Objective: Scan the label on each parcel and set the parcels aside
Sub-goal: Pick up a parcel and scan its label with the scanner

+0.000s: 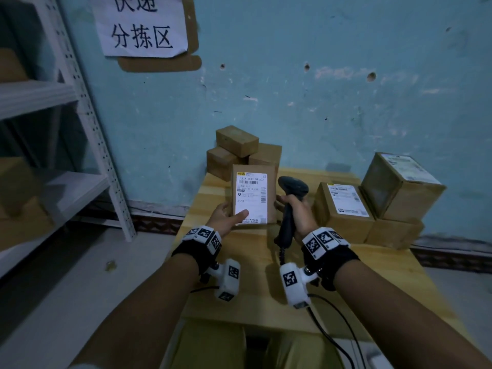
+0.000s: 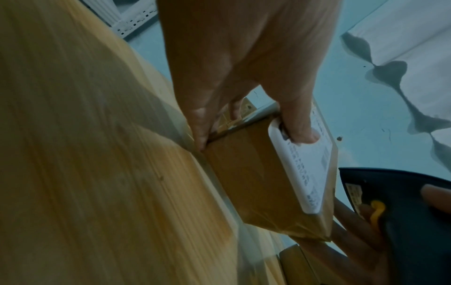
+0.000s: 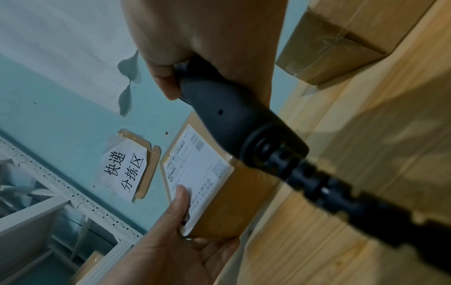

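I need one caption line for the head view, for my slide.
Left hand holds a labelled parcel upright while right hand grips the scanner.

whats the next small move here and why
Probably tip the scanner head over toward the label and pull the trigger. The left hand holds the parcel upright, label facing the person, while the right hand grips the scanner beside it, not visibly aimed at the barcode.

A wooden table (image 1: 372, 275) stands against a blue wall (image 1: 319, 89). On the wall, above and to the left of the table, hangs a white paper sign (image 1: 141, 25) with Chinese characters. Left of the table stands a white metal shelf (image 1: 87, 107).
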A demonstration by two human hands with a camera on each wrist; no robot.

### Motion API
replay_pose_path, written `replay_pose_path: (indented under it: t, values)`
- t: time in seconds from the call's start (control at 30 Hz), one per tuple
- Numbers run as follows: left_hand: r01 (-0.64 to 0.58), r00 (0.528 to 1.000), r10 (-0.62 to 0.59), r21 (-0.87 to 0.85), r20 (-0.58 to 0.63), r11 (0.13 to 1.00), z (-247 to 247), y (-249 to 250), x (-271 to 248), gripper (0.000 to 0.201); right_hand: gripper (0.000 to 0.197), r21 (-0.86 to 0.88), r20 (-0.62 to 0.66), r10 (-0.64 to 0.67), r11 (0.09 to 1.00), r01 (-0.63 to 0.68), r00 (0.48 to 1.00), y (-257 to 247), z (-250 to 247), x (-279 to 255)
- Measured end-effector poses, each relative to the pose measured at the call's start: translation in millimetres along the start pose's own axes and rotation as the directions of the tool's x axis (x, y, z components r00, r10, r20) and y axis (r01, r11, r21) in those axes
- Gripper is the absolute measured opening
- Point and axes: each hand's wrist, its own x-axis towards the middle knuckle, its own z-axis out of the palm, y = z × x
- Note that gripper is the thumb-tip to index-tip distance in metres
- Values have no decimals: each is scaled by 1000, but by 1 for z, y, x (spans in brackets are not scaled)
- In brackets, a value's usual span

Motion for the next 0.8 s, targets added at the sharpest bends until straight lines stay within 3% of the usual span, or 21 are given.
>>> replay_pose_path:
  t: [0.1, 0.4, 0.67, 0.8]
  values:
    - [-6, 1000, 6, 15, 24, 1000, 1, 0, 3, 109, 37, -29, 5, -9, 1000, 9, 1000, 1, 0, 4]
    - [16, 999, -19, 64, 37, 998, 6, 4, 16, 72, 46, -36, -6, -5, 999, 5, 1000, 7, -7, 17]
    - [-25, 999, 20, 131, 42, 991, 12, 1, 16, 90, 50, -69, -36, -28, 997, 25, 999, 8, -6, 20]
    - [-28, 998, 18, 170, 60, 985, 11, 2, 12, 89, 50, -79, -45, -24, 997, 20, 999, 6, -2, 14]
